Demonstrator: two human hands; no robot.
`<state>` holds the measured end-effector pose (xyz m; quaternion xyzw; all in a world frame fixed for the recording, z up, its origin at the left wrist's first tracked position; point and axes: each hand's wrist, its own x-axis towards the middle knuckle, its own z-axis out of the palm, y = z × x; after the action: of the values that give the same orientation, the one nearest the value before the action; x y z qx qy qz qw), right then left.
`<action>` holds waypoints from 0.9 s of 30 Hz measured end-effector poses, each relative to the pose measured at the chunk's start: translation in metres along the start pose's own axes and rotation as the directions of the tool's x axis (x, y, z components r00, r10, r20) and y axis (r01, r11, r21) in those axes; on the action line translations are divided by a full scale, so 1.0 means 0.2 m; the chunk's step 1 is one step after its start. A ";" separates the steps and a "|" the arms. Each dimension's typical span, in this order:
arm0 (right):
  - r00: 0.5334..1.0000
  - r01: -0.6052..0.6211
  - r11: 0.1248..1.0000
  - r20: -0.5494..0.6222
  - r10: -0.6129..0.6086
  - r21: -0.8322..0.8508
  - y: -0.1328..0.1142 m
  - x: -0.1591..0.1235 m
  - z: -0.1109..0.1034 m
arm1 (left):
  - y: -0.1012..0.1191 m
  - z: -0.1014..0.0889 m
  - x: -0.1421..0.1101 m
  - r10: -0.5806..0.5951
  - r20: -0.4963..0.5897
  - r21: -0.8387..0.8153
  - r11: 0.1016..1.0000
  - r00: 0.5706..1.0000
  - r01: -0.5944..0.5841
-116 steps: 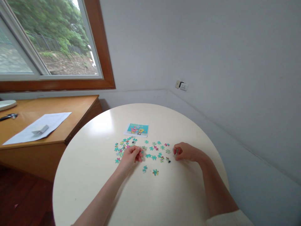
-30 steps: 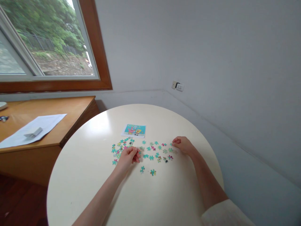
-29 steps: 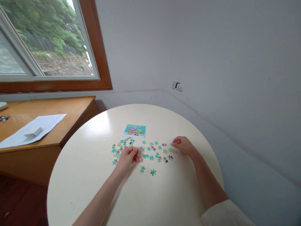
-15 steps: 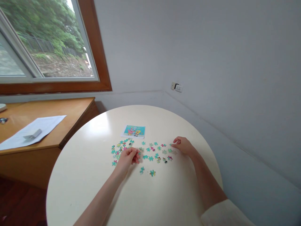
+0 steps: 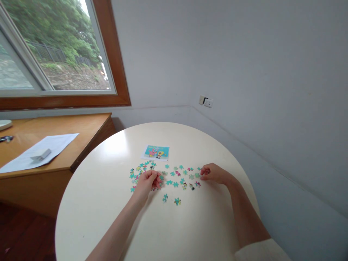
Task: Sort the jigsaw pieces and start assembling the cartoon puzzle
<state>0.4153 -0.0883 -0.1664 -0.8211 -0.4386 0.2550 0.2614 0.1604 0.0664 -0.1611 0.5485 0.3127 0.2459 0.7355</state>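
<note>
Several small teal, pink and yellow puzzle pieces [image 5: 176, 176] lie scattered across the middle of a round cream table [image 5: 108, 188]. My left hand [image 5: 147, 181] rests on the table with its fingers curled and pinched over pieces at the left of the scatter; what it grips is too small to name. At the right end of the scatter, my right hand [image 5: 214, 173] has its fingers curled and pinched together at the pieces. A small picture card [image 5: 155, 152] lies flat just beyond the pieces.
Left of the table stands a wooden desk [image 5: 54, 127] with a white paper sheet [image 5: 40, 151] and a small grey object [image 5: 40, 154] on it. A window [image 5: 51, 47] is above it. A grey wall with a socket [image 5: 206, 102] runs close behind and to the right.
My right hand has drawn slightly back toward me at the right end of the scatter. My left hand has stayed in place. The camera view shifted a little.
</note>
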 end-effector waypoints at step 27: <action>0.852 0.044 0.947 -0.483 -0.201 -0.318 -0.07 0.16 0.16 | 0.02 -0.02 0.01 0.035 -0.076 -0.063 0.997 0.996 -0.040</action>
<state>0.4020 -0.0484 -0.1869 -0.8587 -0.4390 -0.0566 0.2583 0.1588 0.0714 -0.1582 0.5206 0.3218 0.2900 0.7358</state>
